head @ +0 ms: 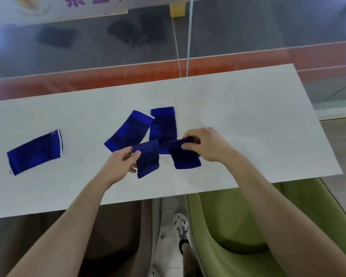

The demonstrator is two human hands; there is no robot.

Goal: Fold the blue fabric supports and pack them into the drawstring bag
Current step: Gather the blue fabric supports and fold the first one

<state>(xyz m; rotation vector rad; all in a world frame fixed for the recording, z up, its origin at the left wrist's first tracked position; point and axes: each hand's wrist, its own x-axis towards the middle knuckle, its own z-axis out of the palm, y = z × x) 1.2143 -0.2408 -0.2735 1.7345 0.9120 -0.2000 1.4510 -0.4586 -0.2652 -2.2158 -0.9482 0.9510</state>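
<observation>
Several blue fabric supports lie on the white table [248,116]. My left hand [122,162] grips a small folded support [148,158] by its left edge, just above the table. My right hand [206,144] pinches the top edge of another small support [186,157] beside it. Behind them lie two longer supports, one slanted [129,130] and one upright [164,124], partly overlapped by the held pieces. A further long support [35,151] rests alone at the far left. No drawstring bag is in view.
A green seat [238,226] stands under the table's near right edge. My foot in a white shoe [181,226] is on the floor below. A glass wall with an orange strip [128,76] runs behind the table.
</observation>
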